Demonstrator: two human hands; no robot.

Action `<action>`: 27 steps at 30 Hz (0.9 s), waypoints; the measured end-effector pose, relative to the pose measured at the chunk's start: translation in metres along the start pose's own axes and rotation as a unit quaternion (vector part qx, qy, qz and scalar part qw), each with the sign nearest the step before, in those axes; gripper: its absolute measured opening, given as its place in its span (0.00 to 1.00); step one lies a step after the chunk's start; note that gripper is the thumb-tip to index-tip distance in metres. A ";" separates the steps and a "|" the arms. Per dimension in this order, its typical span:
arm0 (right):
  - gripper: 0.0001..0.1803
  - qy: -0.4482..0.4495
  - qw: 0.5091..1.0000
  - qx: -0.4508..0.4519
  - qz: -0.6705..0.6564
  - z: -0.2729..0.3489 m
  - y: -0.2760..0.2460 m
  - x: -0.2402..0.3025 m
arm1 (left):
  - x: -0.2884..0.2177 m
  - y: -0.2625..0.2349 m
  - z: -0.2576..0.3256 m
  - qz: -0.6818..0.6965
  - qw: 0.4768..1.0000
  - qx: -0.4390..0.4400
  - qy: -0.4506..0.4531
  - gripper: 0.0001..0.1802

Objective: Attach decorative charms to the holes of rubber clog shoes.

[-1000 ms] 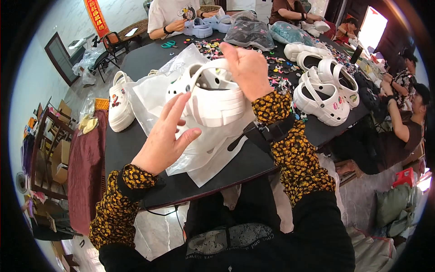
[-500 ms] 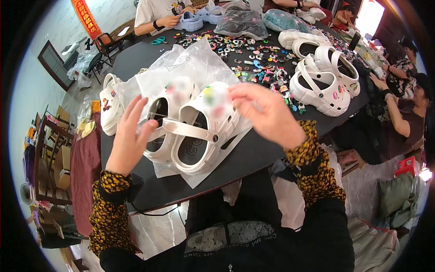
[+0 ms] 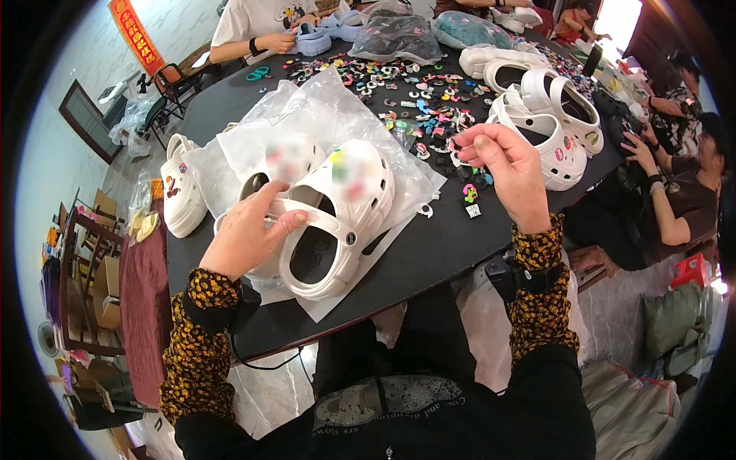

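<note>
Head view, centre left of the frame: left hand resting on the heel strap of a white foam clog, fingers curled over the strap and pressing it down, not clamped around the shoe. Beside it, a second white clog, partly hidden behind the hand. Both lying on clear plastic bags spread across the dark round worktop.

Right of centre: right hand raised above the worktop, thumb and fingers pinched together on a small charm, too tiny to make out in detail. Below it, scattered across the upper centre, a litter of small coloured shoe charms. More white clogs piled at upper right; one more at the left edge.

Clog judged light, thick-walled and springy, stiff enough to keep its shape, matte and not slippery; best held by the heel strap or the rim of the foot opening. Bags beneath likely slick, apt to slide under a push. Charm judged small and hard, easily dropped, fit only for a fingertip pinch.

Top edge: another person's hands on a bluish clog. Far right: seated people at the worktop's rim.
</note>
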State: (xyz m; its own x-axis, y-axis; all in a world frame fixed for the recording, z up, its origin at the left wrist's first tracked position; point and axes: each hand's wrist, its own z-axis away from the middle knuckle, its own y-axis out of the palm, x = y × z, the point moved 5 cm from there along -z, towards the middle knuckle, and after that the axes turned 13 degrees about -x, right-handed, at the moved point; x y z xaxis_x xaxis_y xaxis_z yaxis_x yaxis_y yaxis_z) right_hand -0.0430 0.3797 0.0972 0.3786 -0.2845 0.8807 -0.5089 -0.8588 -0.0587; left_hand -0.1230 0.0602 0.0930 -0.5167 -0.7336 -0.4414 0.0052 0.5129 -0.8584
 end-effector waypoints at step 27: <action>0.12 0.008 0.954 0.104 0.280 -0.018 0.000 -0.101 | 0.010 0.028 0.051 -0.042 0.975 -0.185 0.118 0.24</action>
State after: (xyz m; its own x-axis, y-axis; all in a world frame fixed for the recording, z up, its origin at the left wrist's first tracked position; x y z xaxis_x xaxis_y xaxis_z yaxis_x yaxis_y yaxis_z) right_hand -0.0951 0.4162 0.0169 0.0796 -0.7193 0.6901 -0.4626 -0.6399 -0.6136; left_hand -0.0846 0.0445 0.0507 -0.6848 -0.6797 -0.2630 -0.3323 0.6124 -0.7173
